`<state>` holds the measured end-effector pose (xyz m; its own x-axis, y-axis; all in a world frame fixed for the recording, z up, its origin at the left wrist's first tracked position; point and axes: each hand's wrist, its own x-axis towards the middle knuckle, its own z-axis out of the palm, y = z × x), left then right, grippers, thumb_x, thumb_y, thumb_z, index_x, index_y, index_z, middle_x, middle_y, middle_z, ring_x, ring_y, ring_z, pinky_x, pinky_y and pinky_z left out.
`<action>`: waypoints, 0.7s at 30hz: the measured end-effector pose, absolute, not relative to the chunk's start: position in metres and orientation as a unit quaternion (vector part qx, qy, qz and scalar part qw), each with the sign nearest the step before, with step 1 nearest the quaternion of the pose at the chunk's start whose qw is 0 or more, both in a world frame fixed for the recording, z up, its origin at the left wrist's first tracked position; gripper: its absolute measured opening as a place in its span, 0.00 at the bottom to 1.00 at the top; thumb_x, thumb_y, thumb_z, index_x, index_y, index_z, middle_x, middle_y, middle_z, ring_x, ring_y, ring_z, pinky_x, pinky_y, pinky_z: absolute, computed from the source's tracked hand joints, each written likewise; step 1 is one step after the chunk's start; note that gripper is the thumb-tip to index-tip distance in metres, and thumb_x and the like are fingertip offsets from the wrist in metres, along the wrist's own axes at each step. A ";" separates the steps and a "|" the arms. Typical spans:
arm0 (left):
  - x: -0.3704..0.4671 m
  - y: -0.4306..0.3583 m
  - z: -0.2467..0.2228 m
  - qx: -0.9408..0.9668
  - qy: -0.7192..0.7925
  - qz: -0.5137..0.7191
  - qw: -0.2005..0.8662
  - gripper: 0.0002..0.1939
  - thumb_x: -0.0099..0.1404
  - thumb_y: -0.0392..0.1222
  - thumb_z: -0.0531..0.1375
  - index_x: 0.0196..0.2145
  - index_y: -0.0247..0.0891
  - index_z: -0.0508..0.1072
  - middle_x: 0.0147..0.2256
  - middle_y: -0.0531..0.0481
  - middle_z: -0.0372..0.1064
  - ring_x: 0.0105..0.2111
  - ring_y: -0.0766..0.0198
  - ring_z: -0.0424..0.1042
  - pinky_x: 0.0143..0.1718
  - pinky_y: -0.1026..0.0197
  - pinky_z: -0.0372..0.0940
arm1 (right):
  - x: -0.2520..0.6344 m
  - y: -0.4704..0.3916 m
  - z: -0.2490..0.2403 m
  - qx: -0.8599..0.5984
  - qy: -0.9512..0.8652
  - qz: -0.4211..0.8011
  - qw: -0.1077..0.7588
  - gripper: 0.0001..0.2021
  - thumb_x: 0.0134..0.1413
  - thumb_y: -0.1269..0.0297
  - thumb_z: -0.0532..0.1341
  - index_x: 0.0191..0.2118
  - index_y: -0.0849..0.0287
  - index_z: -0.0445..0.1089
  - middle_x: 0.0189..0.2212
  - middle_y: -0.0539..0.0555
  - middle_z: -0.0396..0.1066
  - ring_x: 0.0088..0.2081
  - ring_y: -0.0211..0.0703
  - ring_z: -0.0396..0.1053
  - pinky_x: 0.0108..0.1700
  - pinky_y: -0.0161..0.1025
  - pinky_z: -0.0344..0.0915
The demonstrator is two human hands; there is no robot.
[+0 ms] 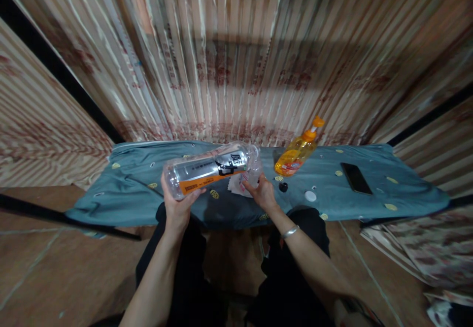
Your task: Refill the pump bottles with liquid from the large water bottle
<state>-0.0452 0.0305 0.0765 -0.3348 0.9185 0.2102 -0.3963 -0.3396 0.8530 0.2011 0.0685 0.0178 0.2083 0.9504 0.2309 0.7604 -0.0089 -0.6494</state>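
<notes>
My left hand (179, 208) is wrapped round the base of a large clear plastic bottle (201, 167) with a silver and orange label. The bottle lies almost level in the air, its open neck pointing right. At that neck, my right hand (264, 192) grips a smaller clear plastic container (253, 168); its full shape is partly hidden by the fingers. Whether the two touch, I cannot tell. Behind and below the right hand is a crumpled white piece of paper or wrapper (236, 185). A black cap (283, 187) and a white cap (310, 196) lie on the cloth to the right.
An orange pump bottle (295, 154) of yellow-orange liquid stands behind the caps. Farther right lies a dark phone (356, 178). Everything rests on a teal patterned cloth (129, 179) over a narrow table. A striped curtain (229, 85) hangs behind, with black bars at both sides.
</notes>
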 end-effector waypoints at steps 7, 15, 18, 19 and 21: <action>-0.045 0.031 0.081 0.375 0.358 0.734 0.439 0.51 0.41 0.38 0.78 0.61 0.54 0.66 0.60 0.44 0.65 0.42 0.60 0.76 0.32 0.60 0.79 | 0.197 0.069 0.020 -0.711 -0.611 0.130 0.322 0.20 0.56 0.56 0.68 0.49 0.62 0.70 0.34 0.58 0.79 0.36 0.52 0.79 0.35 0.38 0.68; -0.049 0.035 0.072 0.380 0.358 0.728 0.445 0.51 0.42 0.39 0.77 0.63 0.54 0.65 0.58 0.44 0.68 0.43 0.58 0.77 0.33 0.60 0.79 | 0.199 0.068 0.020 -0.703 -0.620 0.127 0.324 0.21 0.56 0.57 0.68 0.51 0.64 0.69 0.38 0.62 0.80 0.40 0.54 0.79 0.38 0.40 0.70; -0.051 0.036 0.071 0.387 0.361 0.721 0.447 0.51 0.43 0.40 0.77 0.64 0.54 0.63 0.56 0.44 0.70 0.44 0.56 0.78 0.33 0.59 0.79 | 0.200 0.068 0.019 -0.704 -0.619 0.131 0.323 0.20 0.57 0.57 0.68 0.50 0.63 0.69 0.39 0.62 0.79 0.41 0.54 0.79 0.39 0.41 0.70; -0.051 0.036 0.071 0.389 0.364 0.718 0.448 0.51 0.44 0.40 0.77 0.64 0.54 0.63 0.56 0.44 0.71 0.45 0.55 0.77 0.34 0.59 0.79 | 0.200 0.068 0.018 -0.706 -0.616 0.132 0.324 0.19 0.56 0.58 0.68 0.49 0.63 0.69 0.39 0.62 0.79 0.41 0.54 0.79 0.39 0.41 0.71; -0.052 0.036 0.071 0.389 0.372 0.713 0.450 0.52 0.44 0.41 0.77 0.64 0.52 0.62 0.55 0.44 0.71 0.46 0.54 0.77 0.35 0.57 0.79 | 0.201 0.067 0.017 -0.708 -0.611 0.132 0.328 0.19 0.55 0.57 0.68 0.48 0.61 0.69 0.38 0.61 0.79 0.40 0.55 0.79 0.39 0.42 0.71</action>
<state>-0.0517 0.0356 0.0715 -0.2918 0.9310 0.2193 -0.3528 -0.3178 0.8801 0.2014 0.0673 0.0167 0.2181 0.9520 0.2148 0.7794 -0.0375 -0.6255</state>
